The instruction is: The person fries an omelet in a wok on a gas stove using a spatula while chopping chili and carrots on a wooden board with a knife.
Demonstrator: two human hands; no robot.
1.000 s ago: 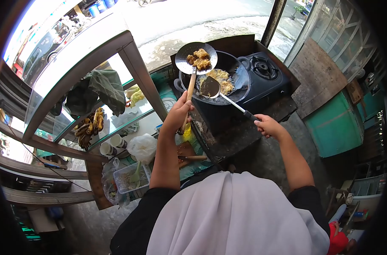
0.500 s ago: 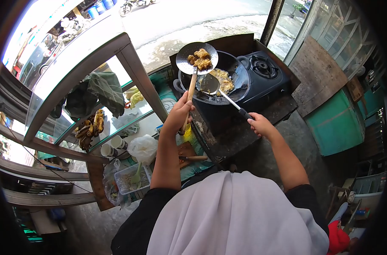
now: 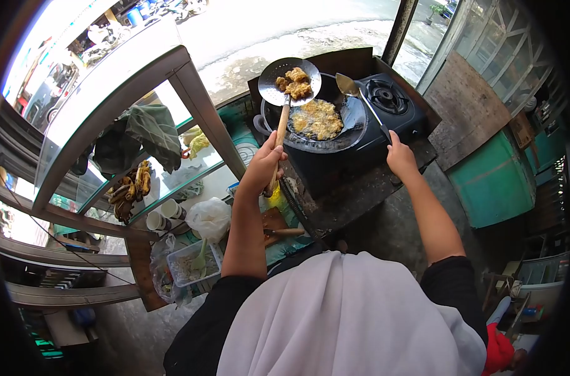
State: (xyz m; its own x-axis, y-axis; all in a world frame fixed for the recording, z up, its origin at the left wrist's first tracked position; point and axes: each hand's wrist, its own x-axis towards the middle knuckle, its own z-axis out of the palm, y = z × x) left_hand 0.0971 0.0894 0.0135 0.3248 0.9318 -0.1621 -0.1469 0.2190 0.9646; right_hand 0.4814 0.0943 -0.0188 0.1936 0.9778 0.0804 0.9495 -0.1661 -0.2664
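Note:
My left hand (image 3: 264, 164) is wrapped around the wooden handle of a perforated skimmer (image 3: 282, 123). Several browned fritters (image 3: 296, 84) rest on its metal disc, held over the far left side of the wok (image 3: 325, 148). Paler fritter batter (image 3: 317, 120) lies frying in the oil. In my right hand (image 3: 401, 156) is the black grip of a metal spatula (image 3: 347, 84). Its blade is raised at the wok's far right rim, beside the bare burner, apart from the food.
The black gas stove (image 3: 409, 122) has a second burner to the right. On the left stands a glass display case (image 3: 191, 94) with bananas (image 3: 132, 191). Nearer are cups (image 3: 172, 210), a plastic bag (image 3: 208, 219), a plastic tub (image 3: 194, 263) and a knife (image 3: 288, 232).
The spatula has moved from inside the wok up and right to its far rim, my right hand shifting along. More of the frying batter shows. My left hand and skimmer barely moved.

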